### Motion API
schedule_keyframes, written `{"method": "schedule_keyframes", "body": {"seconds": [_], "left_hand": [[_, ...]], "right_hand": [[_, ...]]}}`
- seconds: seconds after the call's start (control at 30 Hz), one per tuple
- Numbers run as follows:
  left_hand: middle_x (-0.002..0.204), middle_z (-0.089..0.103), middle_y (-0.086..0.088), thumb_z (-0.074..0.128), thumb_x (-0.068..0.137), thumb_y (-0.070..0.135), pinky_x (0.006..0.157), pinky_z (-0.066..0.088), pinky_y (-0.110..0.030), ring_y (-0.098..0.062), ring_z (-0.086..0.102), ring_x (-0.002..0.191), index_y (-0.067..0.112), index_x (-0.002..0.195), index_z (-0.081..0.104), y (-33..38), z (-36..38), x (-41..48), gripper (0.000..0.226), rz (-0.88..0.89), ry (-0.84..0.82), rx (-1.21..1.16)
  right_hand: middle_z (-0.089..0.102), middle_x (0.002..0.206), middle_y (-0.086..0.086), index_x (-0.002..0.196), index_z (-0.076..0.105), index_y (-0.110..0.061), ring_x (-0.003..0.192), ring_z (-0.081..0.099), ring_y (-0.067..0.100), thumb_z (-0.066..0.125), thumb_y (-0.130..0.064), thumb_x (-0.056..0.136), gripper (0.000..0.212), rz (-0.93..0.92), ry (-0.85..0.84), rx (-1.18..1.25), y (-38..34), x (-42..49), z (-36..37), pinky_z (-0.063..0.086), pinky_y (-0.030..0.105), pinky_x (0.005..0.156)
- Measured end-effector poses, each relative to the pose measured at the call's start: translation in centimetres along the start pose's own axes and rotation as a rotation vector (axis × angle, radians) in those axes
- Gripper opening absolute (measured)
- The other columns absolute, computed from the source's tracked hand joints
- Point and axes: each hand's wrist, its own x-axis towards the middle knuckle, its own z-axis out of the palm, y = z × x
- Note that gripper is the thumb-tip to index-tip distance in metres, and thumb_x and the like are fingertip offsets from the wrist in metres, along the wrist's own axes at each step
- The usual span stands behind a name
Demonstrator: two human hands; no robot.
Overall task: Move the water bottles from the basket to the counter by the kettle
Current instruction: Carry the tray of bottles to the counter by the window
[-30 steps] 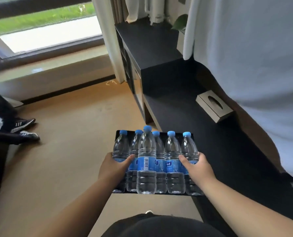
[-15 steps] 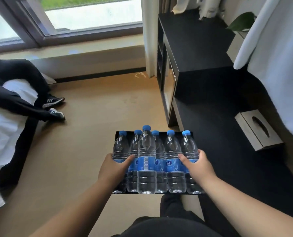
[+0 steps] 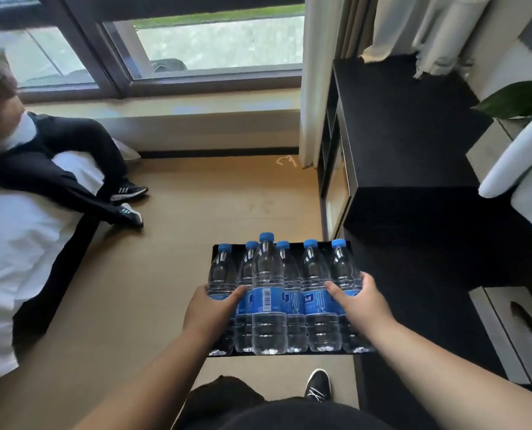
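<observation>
**Head view: both hands hold a basket of water bottles beside the dark surface**

Six water bottles (image 3: 269,293) with blue caps and blue labels sit side by side in a shallow black basket (image 3: 323,248). Their caps point toward the basket's far edge. One bottle, third from the left, sits nearer the camera than the rest and shows a barcode. Whether the bottles stand or lie cannot be told from this angle.

The left hand (image 3: 210,311) grips the leftmost bottle, with its thumb laid across the label. The right hand (image 3: 361,302) grips the rightmost bottle the same way, thumb reaching in toward the neighbouring bottle. The fingers of both hands pass around the outer sides and out of sight. I cannot tell whether they also catch the basket's walls.

The basket is held in the air over the tan floor (image 3: 196,197). Its right edge lies just at the edge of the dark surface (image 3: 429,259). A grey tissue box (image 3: 513,330) rests on that surface, well to the right of the basket. A taller black cabinet top (image 3: 398,119) stands beyond, with a green leaf (image 3: 513,99) at its right.

Below the basket, the person's black shoe (image 3: 319,384) stands on the floor. To the left, another person in dark trousers (image 3: 57,162) sits on a white bed (image 3: 16,231) under a window (image 3: 215,41).
</observation>
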Motion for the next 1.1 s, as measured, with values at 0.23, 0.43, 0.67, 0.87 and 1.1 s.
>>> {"method": "schedule_keyframes", "body": {"seconds": [0.23, 0.43, 0.67, 0.87, 1.1], "left_hand": [[0.090, 0.071, 0.009, 0.085, 0.063, 0.068, 0.056, 0.052, -0.028, -0.009, 0.071, 0.075, 0.031, 0.095, 0.056, 2.4, -1.1, 6.0, 0.056, -0.017, 0.042, -0.056], [0.091, 0.071, 0.009, 0.086, 0.062, 0.067, 0.062, 0.054, -0.030, -0.011, 0.070, 0.079, 0.029, 0.098, 0.058, 4.8, -2.8, 13.6, 0.059, -0.013, 0.018, -0.084], [0.093, 0.071, 0.010, 0.085, 0.054, 0.072, 0.057, 0.051, -0.026, -0.009, 0.070, 0.079, 0.029, 0.102, 0.058, 9.3, -6.3, 25.3, 0.069, 0.023, -0.037, -0.095], [0.095, 0.070, 0.008, 0.085, 0.058, 0.070, 0.062, 0.052, -0.029, -0.011, 0.069, 0.081, 0.024, 0.110, 0.058, 13.2, -9.3, 32.8, 0.074, 0.062, -0.054, -0.031], [0.091, 0.070, 0.007, 0.082, 0.054, 0.075, 0.057, 0.049, -0.028, -0.012, 0.069, 0.079, 0.027, 0.102, 0.058, 15.9, -10.2, 37.7, 0.072, 0.062, -0.074, -0.009]], "right_hand": [[0.066, 0.122, -0.005, 0.148, 0.037, -0.025, 0.099, 0.064, 0.015, 0.075, -0.072, 0.077, 0.093, -0.025, -0.024, 0.030, -5.1, 5.2, 1.0, 0.055, 0.038, 0.079], [0.063, 0.136, 0.002, 0.151, 0.038, -0.022, 0.119, 0.063, 0.026, 0.075, -0.073, 0.076, 0.099, -0.016, -0.015, 0.056, -10.2, 10.2, 3.5, 0.054, 0.047, 0.098], [0.056, 0.148, 0.010, 0.157, 0.031, -0.017, 0.131, 0.057, 0.033, 0.076, -0.070, 0.077, 0.106, -0.017, 0.040, 0.108, -18.2, 17.1, 7.4, 0.049, 0.055, 0.106], [0.055, 0.149, 0.011, 0.157, 0.031, -0.018, 0.132, 0.055, 0.035, 0.073, -0.073, 0.078, 0.105, 0.000, 0.085, 0.101, -23.8, 21.5, 9.9, 0.049, 0.051, 0.106], [0.060, 0.141, 0.006, 0.155, 0.032, -0.019, 0.123, 0.060, 0.030, 0.073, -0.075, 0.076, 0.105, 0.030, 0.084, 0.112, -27.3, 25.2, 10.8, 0.052, 0.048, 0.101]]}}
